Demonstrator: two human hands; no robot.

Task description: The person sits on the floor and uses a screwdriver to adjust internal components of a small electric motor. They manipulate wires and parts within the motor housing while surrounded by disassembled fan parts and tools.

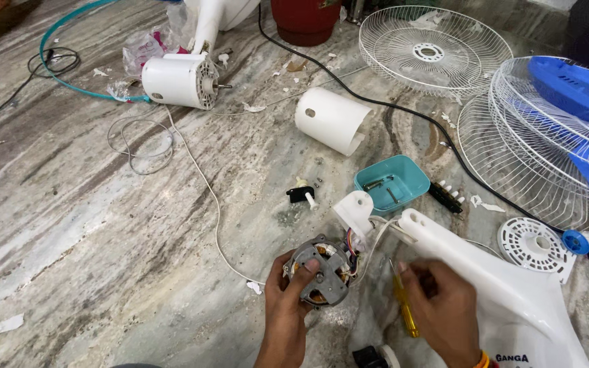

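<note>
On the marble floor point(103, 225), the left hand point(288, 303) grips the bare fan motor point(322, 269) while the right hand point(444, 313) pinches a yellow screwdriver point(405, 310), apparently mid-disassembly, needing its tip seated squarely on a screw.

An informal fan repair workplace is indicated: work is done on a marble floor point(90, 204), where wire fan guards point(431, 48), a white motor housing point(180, 80) and a teal parts tray point(391, 182) are scattered.
</note>
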